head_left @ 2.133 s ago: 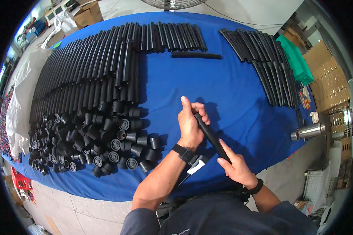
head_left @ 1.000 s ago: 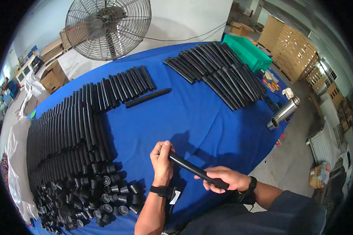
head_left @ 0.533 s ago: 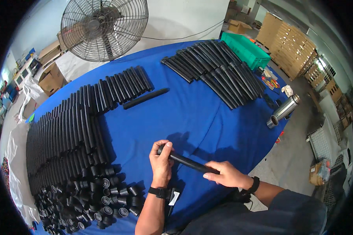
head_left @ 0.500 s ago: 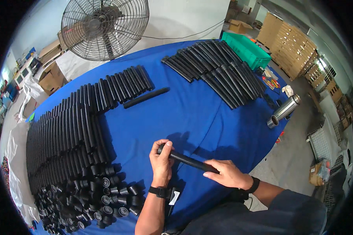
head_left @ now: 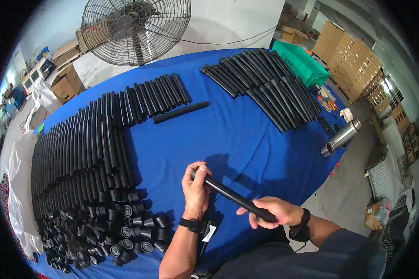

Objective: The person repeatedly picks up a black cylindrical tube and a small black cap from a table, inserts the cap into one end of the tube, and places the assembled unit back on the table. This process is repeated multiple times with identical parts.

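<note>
A black tube (head_left: 233, 194) slants across the front of the table, held between my two hands. My left hand (head_left: 196, 186) is closed around its upper left end, with the thumb lying along it. At the lower right end, my right hand (head_left: 281, 212) has its thumb over the tube and its fingers curled beneath; the dark tip shows past the thumb. Many short black caps (head_left: 127, 232) lie heaped to the left of my left forearm. Beyond them a dense layer of black tubes (head_left: 74, 149) covers the table's left side.
A single black tube (head_left: 181, 112) lies apart near the middle. Assembled-looking black tubes (head_left: 270, 88) are stacked at the far right, by a green crate (head_left: 300, 64). A steel flask (head_left: 344, 135) lies near the right edge of the blue cloth (head_left: 172, 153). A fan (head_left: 135, 28) stands behind.
My right hand has shifted right along the tube, and its fingers have re-formed under the end, baring the tip. My left hand keeps its hold. The whole view has turned slightly.
</note>
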